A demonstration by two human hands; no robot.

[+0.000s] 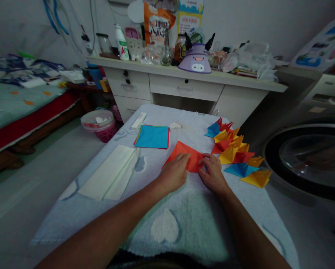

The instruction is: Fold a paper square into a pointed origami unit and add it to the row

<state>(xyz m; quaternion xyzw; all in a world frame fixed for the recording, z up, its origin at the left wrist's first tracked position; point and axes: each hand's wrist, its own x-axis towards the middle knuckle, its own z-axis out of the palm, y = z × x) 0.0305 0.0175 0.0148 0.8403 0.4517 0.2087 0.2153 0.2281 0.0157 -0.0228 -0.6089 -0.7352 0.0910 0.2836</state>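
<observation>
A sheet of orange-red origami paper [194, 155] lies on the cloth-covered table in front of me, its visible outline showing a peak at the top. My left hand [174, 172] presses on its left part, fingers bent and held together. At the right edge, my right hand [213, 172] has its fingers curled onto the paper, thumb close to the index finger. The lower part of the sheet is partly hidden by both hands. Just right of my right hand stand several folded paper cranes [230, 151] in red, yellow and blue. Beyond my left hand is a stack of square paper [152, 137], blue on top.
A folded cream cloth or paper [108, 173] lies on the left of the table [164, 224]. Near the far edge are a white narrow box [138, 120] and a crumpled white scrap [175, 125]. A pink bin [101, 127] stands left; a washing machine [310, 160] stands right.
</observation>
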